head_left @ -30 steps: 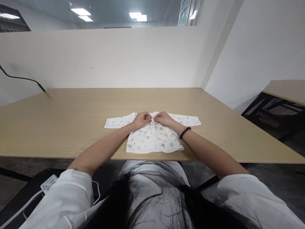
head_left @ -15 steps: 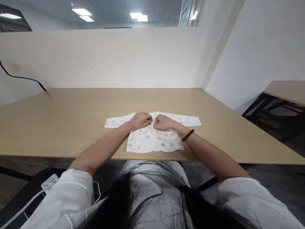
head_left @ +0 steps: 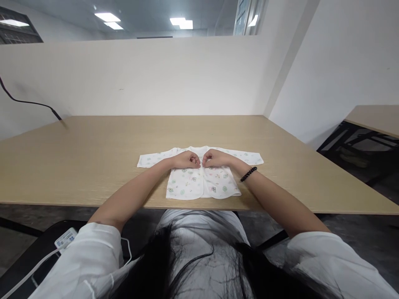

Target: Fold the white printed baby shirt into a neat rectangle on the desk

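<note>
A small white baby shirt (head_left: 187, 182) with a green and brown print lies flat on the table, its sleeves stretched out to both sides. Its front opening runs down the middle toward me. My left hand (head_left: 186, 159) is closed in a pinch at the left side of that opening, on the upper chest of the shirt. Facing it, my right hand (head_left: 215, 158) pinches the cloth just across the opening. The fingertips of both hands are close together. Whatever small fastening may lie between them is too small to make out.
The wooden table (head_left: 109, 137) reaches back to a white partition (head_left: 162, 79). A black cable (head_left: 34, 101) hangs over the table's left end. Another table (head_left: 377, 118) stands at the right. Below on the left, a white device with a cord (head_left: 66, 238) rests by a black chair.
My left hand has moved slightly down and its fingers have curled into a pinch. The right hand has shifted a little to the right. The shirt lies nearly as before.
</note>
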